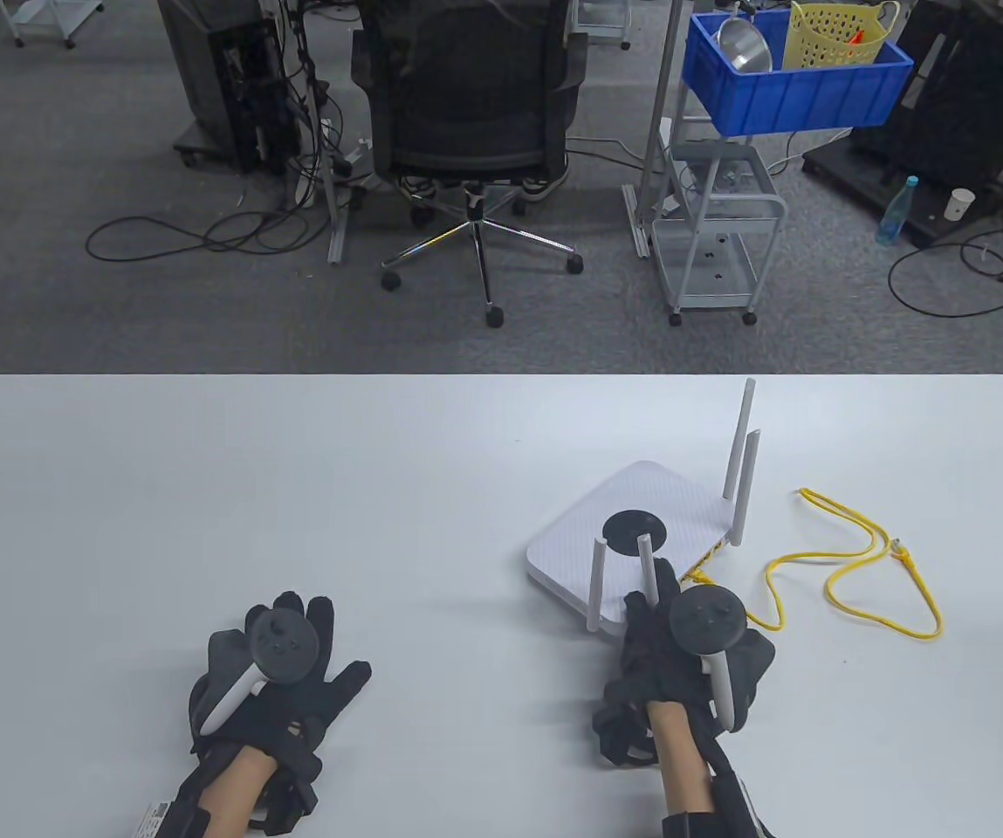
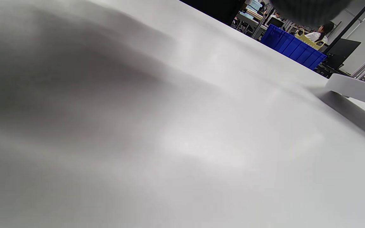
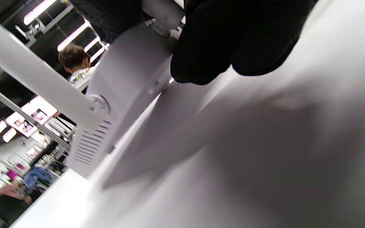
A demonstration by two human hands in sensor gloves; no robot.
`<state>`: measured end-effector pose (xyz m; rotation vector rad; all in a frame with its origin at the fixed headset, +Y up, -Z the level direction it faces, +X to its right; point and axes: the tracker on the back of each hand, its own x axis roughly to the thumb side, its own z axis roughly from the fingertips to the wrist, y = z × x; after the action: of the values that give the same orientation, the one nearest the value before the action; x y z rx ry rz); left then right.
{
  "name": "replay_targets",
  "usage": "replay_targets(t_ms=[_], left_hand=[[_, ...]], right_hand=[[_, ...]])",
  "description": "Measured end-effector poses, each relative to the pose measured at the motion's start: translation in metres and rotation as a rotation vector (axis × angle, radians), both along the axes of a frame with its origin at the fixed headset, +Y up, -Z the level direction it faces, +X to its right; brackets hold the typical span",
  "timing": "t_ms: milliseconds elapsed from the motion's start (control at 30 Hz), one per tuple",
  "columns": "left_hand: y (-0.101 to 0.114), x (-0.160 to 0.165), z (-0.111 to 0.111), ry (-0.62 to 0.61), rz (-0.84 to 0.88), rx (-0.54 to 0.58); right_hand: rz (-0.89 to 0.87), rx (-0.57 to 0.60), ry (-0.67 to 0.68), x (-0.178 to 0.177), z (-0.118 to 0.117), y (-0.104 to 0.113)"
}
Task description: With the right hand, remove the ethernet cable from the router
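Observation:
A white router [image 1: 632, 532] with several upright antennas lies on the table's right half. A yellow ethernet cable [image 1: 859, 576] loops on the table to its right. One end runs into the router's rear edge [image 1: 697, 576], and the other plug [image 1: 901, 550] lies loose. My right hand [image 1: 667, 602] is at the router's rear edge between the near antennas, just left of the plugged end. In the right wrist view its fingertips [image 3: 233, 44] lie against the router's back [image 3: 128, 95] beside an antenna [image 3: 36, 76], and no cable shows between them. My left hand [image 1: 291, 655] rests flat on the table with fingers spread.
The white table [image 1: 204, 489] ends at a far edge, with an office chair [image 1: 475, 113] and a cart with a blue bin [image 1: 793, 78] on the floor beyond. The left wrist view shows the tabletop and the router's edge [image 2: 356, 88].

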<state>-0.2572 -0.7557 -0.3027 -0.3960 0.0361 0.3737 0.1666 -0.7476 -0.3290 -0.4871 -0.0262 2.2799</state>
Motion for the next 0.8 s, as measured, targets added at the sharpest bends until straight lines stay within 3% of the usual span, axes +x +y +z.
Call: replay_targets(t_ms=[400,800], left_hand=[[0.004,-0.001,0.000,0.016,-0.044,0.032],[0.004,-0.002,0.000,0.023,-0.002,0.023]], right_hand=[[-0.172,0.113,0.047,0.004,0.000,-0.001],[-0.220,0.152,0.278,-0.038,0.005,0.010]])
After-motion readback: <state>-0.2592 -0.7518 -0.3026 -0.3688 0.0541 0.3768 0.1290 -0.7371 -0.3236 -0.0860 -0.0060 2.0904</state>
